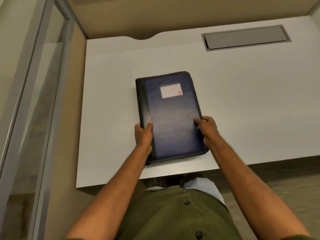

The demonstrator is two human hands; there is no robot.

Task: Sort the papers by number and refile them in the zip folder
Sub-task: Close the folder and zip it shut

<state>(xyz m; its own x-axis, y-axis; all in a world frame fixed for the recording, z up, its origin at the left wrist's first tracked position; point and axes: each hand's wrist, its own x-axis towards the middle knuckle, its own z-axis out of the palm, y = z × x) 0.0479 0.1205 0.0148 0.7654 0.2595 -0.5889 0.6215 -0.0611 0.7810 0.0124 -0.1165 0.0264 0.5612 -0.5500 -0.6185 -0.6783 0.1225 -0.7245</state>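
Observation:
A dark blue zip folder point(170, 116) lies flat and zipped on the white desk point(242, 101), its short zipped edge toward me. A small white label point(171, 91) with a red mark sits near its far end. My left hand point(143, 135) grips the folder's near left edge by the black spine, thumb on top. My right hand point(207, 129) holds the near right edge, thumb pressed on the cover. No papers are visible; the folder hides whatever is inside.
A grey cable hatch point(245, 38) is set into the desk at the back right. Beige partition walls point(155, 16) close the desk at the back and left, with a glass panel point(34, 84) further left. The desk's front edge point(155, 175) runs just below the folder.

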